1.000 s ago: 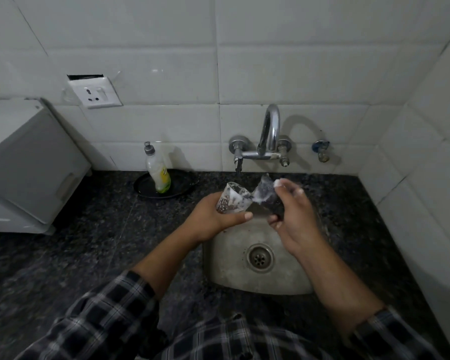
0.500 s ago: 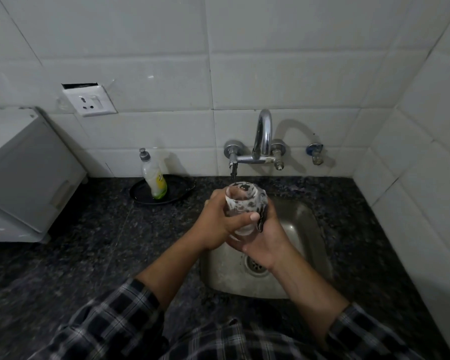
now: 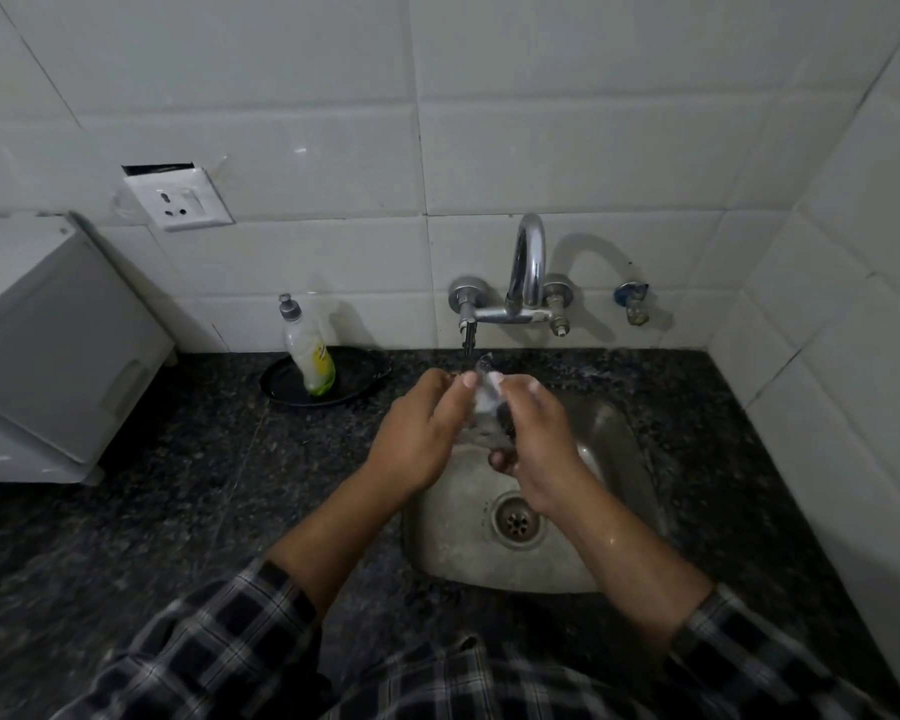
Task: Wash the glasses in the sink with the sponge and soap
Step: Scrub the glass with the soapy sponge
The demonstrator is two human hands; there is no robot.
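We held the glass [image 3: 483,403] over the sink [image 3: 627,459], just below the tap [image 3: 526,267]. Our left hand [image 3: 419,433] wrapped round it, and our right hand [image 3: 544,449] pressed the dark sponge [image 3: 505,427] against it. A wet, soapy grip could have let it slip and crack on the steel.

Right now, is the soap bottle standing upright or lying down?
Upright. The soap bottle stands on its base in the black dish beside the sink, with its cap pointing up.
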